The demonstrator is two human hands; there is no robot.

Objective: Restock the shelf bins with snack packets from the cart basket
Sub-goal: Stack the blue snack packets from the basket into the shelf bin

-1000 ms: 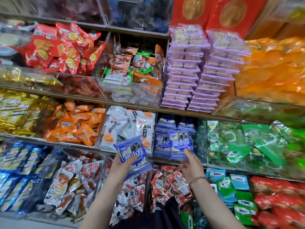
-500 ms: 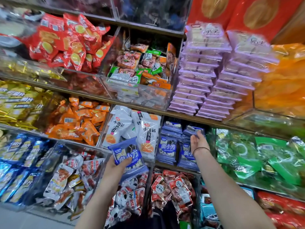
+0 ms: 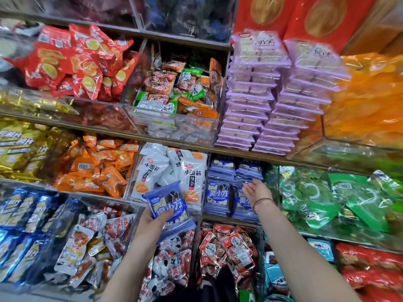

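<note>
My left hand (image 3: pixel 152 216) grips a small stack of blue snack packets (image 3: pixel 168 203) with white lettering, held in front of the white packet bin. My right hand (image 3: pixel 258 191) is at the mouth of the blue packet bin (image 3: pixel 234 188) on the middle shelf, fingers straight, palm turned left, touching the stacked blue packets there and holding nothing. A thin bracelet circles that wrist. The cart basket is out of view.
Clear shelf bins hold other snacks: white packets (image 3: pixel 172 171) left of the blue bin, orange packets (image 3: pixel 96 168), green packets (image 3: pixel 327 192) to the right, red packets (image 3: pixel 229 247) below, purple stacks (image 3: pixel 272 94) above.
A second ago my right hand held a blue packet near the bin front. It pushed the packet into the bin and now rests there with nothing in it. My left hand stayed put.
</note>
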